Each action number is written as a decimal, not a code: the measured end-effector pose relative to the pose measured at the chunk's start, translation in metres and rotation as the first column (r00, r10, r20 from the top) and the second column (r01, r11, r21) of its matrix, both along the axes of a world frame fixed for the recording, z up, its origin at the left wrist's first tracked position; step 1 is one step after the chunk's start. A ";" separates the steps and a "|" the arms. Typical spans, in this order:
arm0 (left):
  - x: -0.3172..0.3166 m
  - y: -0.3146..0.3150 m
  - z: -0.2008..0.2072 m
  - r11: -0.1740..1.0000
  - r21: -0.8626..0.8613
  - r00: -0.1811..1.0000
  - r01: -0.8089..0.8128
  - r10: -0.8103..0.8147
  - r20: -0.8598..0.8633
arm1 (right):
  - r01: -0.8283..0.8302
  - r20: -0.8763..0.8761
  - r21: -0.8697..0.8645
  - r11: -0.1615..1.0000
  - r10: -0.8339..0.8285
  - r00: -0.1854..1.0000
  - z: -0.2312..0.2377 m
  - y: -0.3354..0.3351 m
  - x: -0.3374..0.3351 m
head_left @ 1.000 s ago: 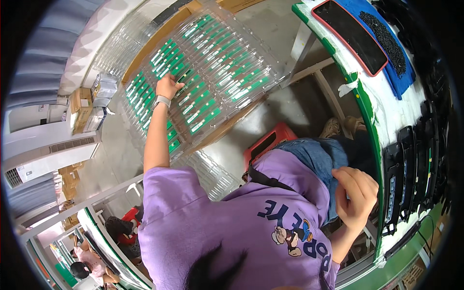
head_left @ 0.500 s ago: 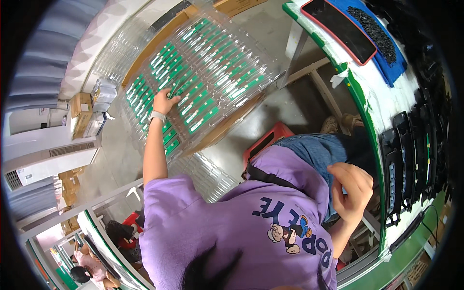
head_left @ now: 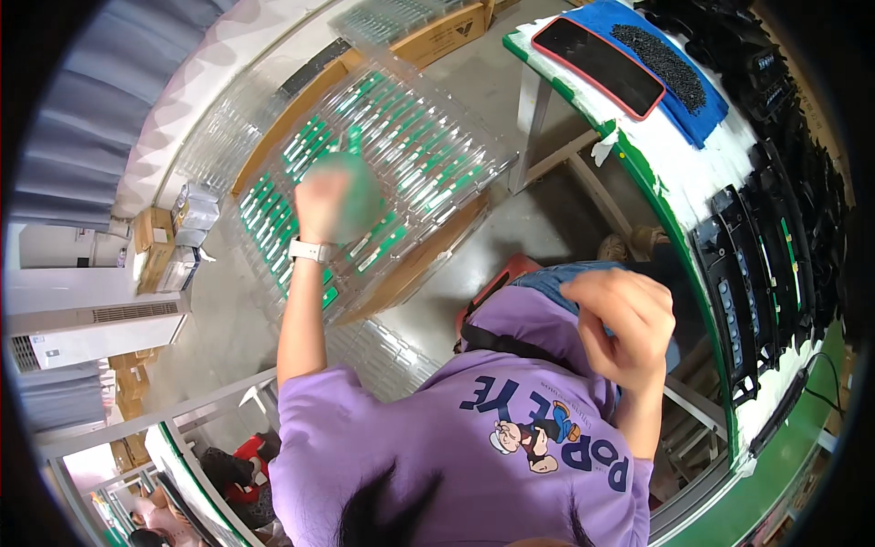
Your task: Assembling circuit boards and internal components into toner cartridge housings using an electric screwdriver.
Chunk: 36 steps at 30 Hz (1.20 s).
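My left hand [head_left: 321, 199], a pale watch on its wrist, is lifted over a clear plastic tray [head_left: 499, 157]. Its fingers are closed on thin green circuit boards [head_left: 363, 196], smeared by motion; how many cannot be told. Rows of similar green circuit boards [head_left: 427, 118] lie in the tray's slots below. My right hand [head_left: 627, 321] hovers in front of my body near the bench, its fingers curled inward, with nothing visible in them.
The bench [head_left: 658, 193] at right has a green edge. On it lie a red-rimmed phone [head_left: 599, 68], a blue cloth [head_left: 713, 129] with small black pieces, and long black housings [head_left: 729, 292]. A cardboard box [head_left: 415, 272] supports the tray. A red stool [head_left: 510, 271] stands beneath me.
My left hand has risen from the tray and shifted right with green circuit boards in it. My right hand has moved left and slightly up, its fingers more curled. The view has shifted slightly.
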<state>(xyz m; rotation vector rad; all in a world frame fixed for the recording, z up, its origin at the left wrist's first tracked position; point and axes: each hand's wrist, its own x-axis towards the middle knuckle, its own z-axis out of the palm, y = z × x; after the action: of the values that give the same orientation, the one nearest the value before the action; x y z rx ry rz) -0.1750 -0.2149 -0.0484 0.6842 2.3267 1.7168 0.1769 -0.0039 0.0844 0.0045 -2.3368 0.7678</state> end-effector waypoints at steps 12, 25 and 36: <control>0.219 0.163 0.066 0.252 0.949 0.013 0.190 -0.967 0.254 | 0.211 -0.261 -0.222 0.952 -0.267 0.928 0.000 0.005 0.001; 0.282 0.224 0.076 0.173 0.847 0.045 0.503 -0.984 0.174 | 0.415 -0.179 -0.556 0.720 -0.591 0.786 -0.008 0.016 0.081; 0.297 0.247 0.106 0.406 0.572 0.138 0.713 -0.881 0.453 | 0.841 0.024 -0.002 0.541 -0.841 0.541 0.045 0.092 0.167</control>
<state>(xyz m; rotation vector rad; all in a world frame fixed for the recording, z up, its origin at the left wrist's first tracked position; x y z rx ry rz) 0.1224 0.0319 0.0578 0.8589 0.8290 1.2696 0.3437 0.0885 0.1291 -1.0815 -1.9708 0.2607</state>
